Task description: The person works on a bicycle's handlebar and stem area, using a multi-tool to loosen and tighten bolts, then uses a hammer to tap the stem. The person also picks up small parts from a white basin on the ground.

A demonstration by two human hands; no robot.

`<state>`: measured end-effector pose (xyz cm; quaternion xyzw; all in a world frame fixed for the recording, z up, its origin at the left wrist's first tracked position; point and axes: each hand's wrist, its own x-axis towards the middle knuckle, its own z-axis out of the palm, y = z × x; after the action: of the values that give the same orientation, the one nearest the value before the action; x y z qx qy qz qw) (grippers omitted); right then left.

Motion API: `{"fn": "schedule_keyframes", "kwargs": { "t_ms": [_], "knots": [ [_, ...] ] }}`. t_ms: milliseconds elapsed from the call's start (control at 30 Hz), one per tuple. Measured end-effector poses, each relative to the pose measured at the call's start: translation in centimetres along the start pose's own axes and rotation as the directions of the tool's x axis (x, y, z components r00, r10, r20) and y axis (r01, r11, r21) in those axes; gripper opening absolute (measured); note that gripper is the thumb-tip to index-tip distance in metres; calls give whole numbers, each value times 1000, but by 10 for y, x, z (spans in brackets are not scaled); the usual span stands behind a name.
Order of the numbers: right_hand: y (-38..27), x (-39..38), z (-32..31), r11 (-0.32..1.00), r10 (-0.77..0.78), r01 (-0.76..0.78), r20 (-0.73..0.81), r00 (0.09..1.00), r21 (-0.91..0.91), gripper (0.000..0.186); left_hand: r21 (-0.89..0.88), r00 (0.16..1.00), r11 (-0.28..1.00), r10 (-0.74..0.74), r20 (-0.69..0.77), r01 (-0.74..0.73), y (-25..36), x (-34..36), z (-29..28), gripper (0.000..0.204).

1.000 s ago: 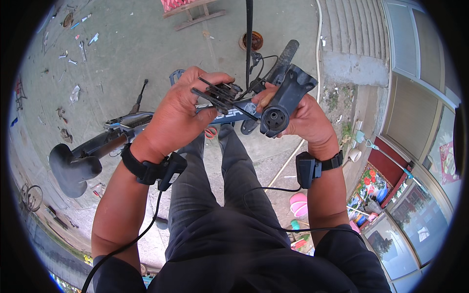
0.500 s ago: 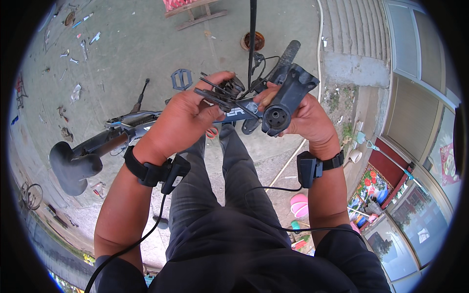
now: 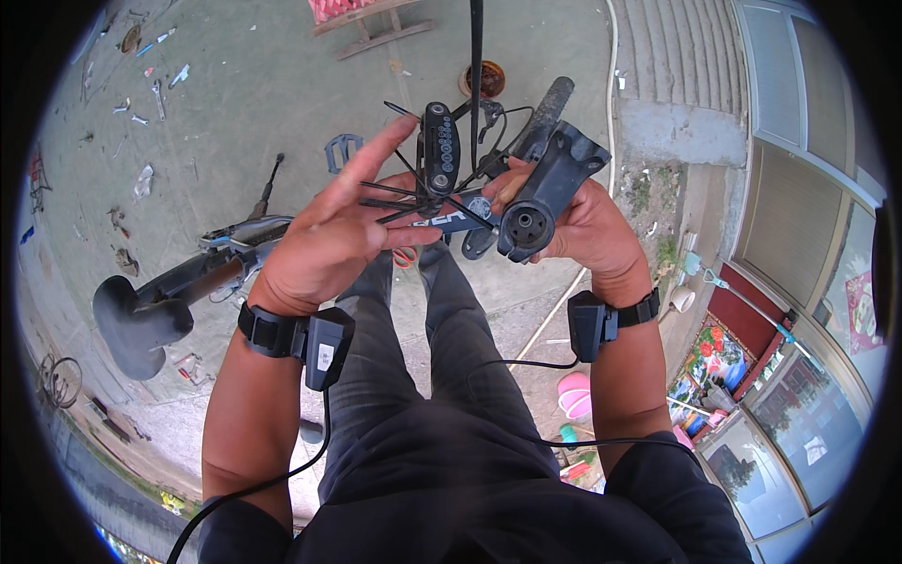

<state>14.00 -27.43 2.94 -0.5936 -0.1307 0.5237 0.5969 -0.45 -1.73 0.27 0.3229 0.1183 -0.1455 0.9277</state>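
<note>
My left hand [image 3: 352, 221] has its index finger stretched out beside a black folding hex key set [image 3: 440, 150], while its other fingers lie under and around the fanned keys. One key reaches from the set toward the front face of a black bicycle stem [image 3: 554, 183]; whether its tip sits in a bolt, I cannot tell. My right hand [image 3: 592, 230] is closed around the stem, thumb on the near side. Beyond it, a dark handlebar grip [image 3: 554, 101] with a brake lever and cables sticks out. Below the tool runs the lettered bicycle frame [image 3: 451, 218].
The bicycle's black saddle [image 3: 141, 324] lies to the left. A pedal [image 3: 343, 152] shows past my left hand. Wrenches [image 3: 158, 99] and small parts are scattered on the floor at far left. A rusty pot [image 3: 484, 80] stands ahead, and orange-handled scissors [image 3: 405, 257] lie near my feet.
The hex key set has turned in my left hand, so its body now stands upright with its face showing. My left fingers have loosened and spread. The right hand stays on the stem.
</note>
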Motion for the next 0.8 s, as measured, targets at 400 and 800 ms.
{"fn": "schedule_keyframes", "kwargs": {
  "t_ms": [400,800],
  "knots": [
    [-3,-2,-3,999,41,-41,-1,999,7,60,140,978,987,-50,-202,79,1,15,11,97],
    [2,1,-7,971,-117,119,25,993,-208,51,271,986,956,-75,-147,113,11,7,1,69]
  ]
}}
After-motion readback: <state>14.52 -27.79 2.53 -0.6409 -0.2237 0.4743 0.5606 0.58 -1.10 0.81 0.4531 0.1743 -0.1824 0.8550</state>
